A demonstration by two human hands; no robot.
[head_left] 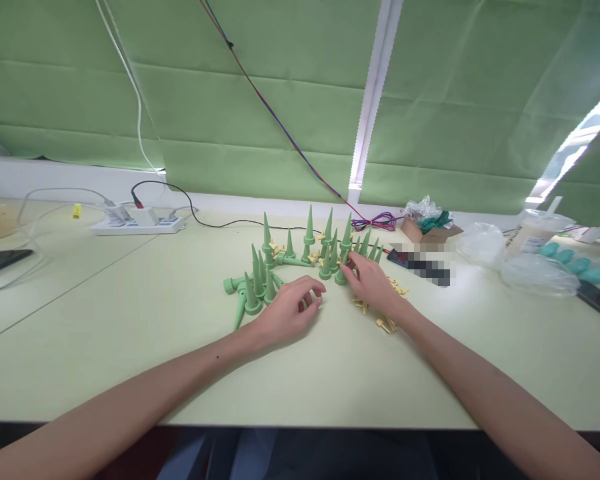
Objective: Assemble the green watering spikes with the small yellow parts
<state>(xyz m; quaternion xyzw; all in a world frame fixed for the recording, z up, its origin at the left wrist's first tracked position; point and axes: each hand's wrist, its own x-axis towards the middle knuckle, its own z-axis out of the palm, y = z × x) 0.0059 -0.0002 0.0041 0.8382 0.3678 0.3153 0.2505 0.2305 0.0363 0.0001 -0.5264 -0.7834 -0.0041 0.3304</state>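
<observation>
Several green cone-shaped plastic spikes (pixel 257 277) with round collars stand or lie in a loose group on the table, most of them point up. My right hand (pixel 373 283) reaches into the right side of the group, its thumb and fingers closed around a green spike (pixel 341 277) that stands upright. Small yellow plastic pieces (pixel 383 326) lie beside and partly under that hand. My left hand (pixel 295 307) rests on the table just right of the left cluster, its fingers loosely curved and apart from the thumb, with nothing visible in them. More yellow pieces (pixel 315 256) sit among the spikes.
A white power strip (pixel 137 227) with plugs and cables is at the back left. Behind the spikes lie coiled red and blue wires (pixel 380 221) and a small cardboard box (pixel 430 233). On the right are a plastic cup (pixel 533 233), clear bags (pixel 540 275) and teal objects (pixel 577 265).
</observation>
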